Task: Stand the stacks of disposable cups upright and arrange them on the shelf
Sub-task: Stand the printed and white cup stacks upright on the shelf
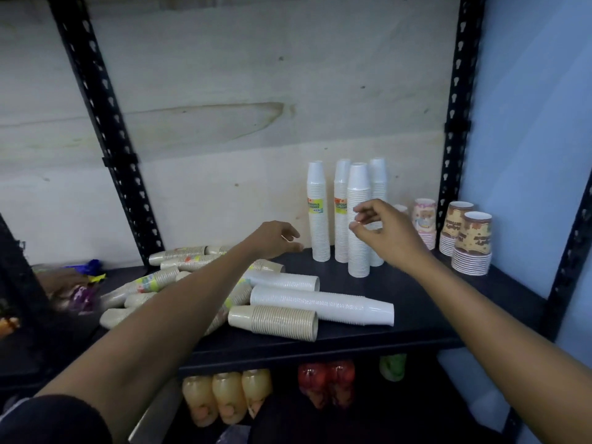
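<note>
- Head view: right hand [382, 232] hovering empty, fingers loosely curled, just in front of upright white stacks [358, 219].
- Left hand [278, 240] open, reaching over lying stacks.
- Nearest white lying stack [323, 304] below, long axis left-right on shelf [432, 302]; right hand nearer.

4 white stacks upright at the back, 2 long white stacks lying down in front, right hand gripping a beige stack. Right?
Not quite. In the head view the right hand holds nothing; its fingers hang loosely open in front of the upright white stacks. The rest stands: four upright, and two lying white stacks in front.
</note>
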